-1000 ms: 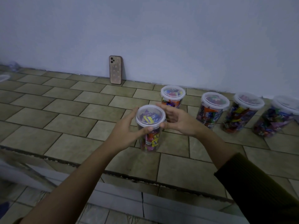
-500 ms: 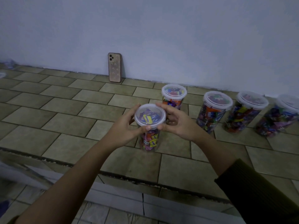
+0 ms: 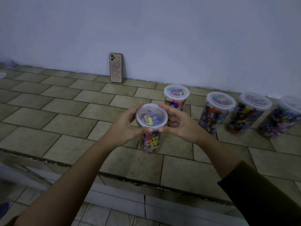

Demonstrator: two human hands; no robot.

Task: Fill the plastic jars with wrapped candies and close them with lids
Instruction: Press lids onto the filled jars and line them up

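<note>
Head view, candy-filled plastic jar (image 3: 150,141) upright at centre over tiled floor (image 3: 65,119), left grip (image 3: 123,128) and right grip (image 3: 182,126) both grasping the rim of its clear lid (image 3: 151,115), four lidded jars (image 3: 216,115) in a row beyond, right.

Pale wall (image 3: 162,30), tan tiled floor (image 3: 48,111), seemingly dim light.

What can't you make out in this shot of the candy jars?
Head view only:
1. Whether the lid is fully snapped onto the front jar: left hand and right hand cover its rim.
2. Rightmost jar: blurred, cut by the right edge.
3. Print on the candy wrappers: too small.
</note>
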